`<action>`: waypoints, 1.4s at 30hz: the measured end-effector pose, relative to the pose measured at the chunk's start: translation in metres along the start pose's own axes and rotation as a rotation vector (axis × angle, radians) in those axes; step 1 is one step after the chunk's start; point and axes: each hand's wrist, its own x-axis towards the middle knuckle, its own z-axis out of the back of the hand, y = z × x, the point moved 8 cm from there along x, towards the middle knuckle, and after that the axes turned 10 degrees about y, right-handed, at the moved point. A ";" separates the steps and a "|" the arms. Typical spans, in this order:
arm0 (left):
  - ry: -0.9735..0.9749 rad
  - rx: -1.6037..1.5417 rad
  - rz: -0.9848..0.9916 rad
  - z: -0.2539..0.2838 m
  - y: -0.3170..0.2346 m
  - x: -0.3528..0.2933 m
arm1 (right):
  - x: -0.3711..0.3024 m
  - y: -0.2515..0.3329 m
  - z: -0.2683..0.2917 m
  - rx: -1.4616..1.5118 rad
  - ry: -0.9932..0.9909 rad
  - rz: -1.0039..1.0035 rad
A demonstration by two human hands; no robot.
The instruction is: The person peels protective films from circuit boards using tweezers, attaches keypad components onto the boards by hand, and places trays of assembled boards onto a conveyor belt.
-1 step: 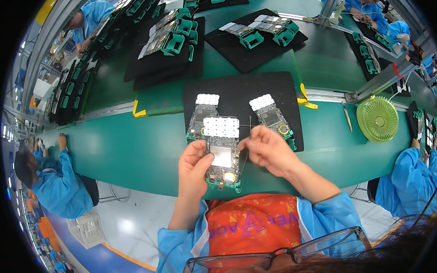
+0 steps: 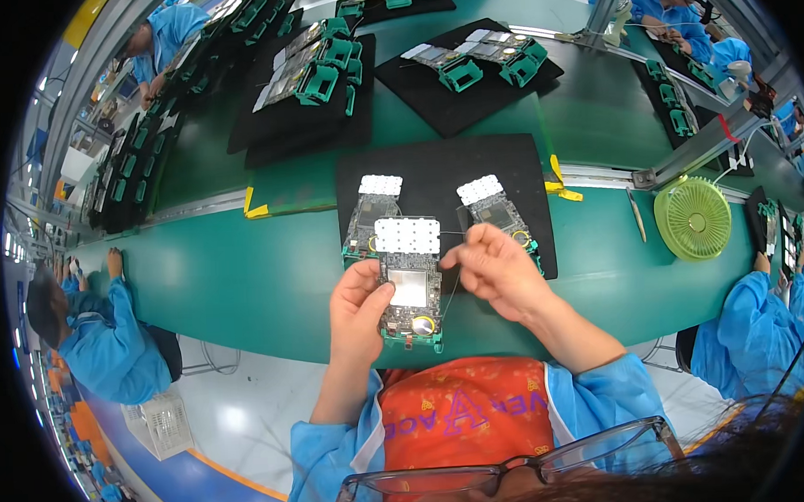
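Observation:
My left hand (image 2: pixel 358 310) grips a circuit board (image 2: pixel 409 313) by its left side, thumb on the silver metal shield (image 2: pixel 408 288). The board has a white keypad-like panel with round dots at its far end, a round coin cell (image 2: pixel 423 325) and green plastic at its near end. At the right edge of the board, my right hand (image 2: pixel 500 270) is closed in a pinch on a thin dark cable (image 2: pixel 454 293), which loops around the fingertips. The exact grip point is too small to see. Two similar boards (image 2: pixel 378 212) (image 2: pixel 498 210) lie behind on a black mat.
The black mat (image 2: pixel 434 161) lies on the green table (image 2: pixel 244 283). Further back, more mats carry green-framed boards (image 2: pixel 325 72). A green fan (image 2: pixel 693 221) and a pen-like tool (image 2: pixel 638 214) are at right. Co-workers in blue (image 2: pixel 113 341) sit on both sides.
My right hand has lifted slightly beside the board. The left hand keeps its hold on the board.

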 end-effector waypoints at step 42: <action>0.009 0.791 -0.322 -0.056 -0.017 0.002 | -0.035 0.049 -0.076 -1.374 -0.121 0.743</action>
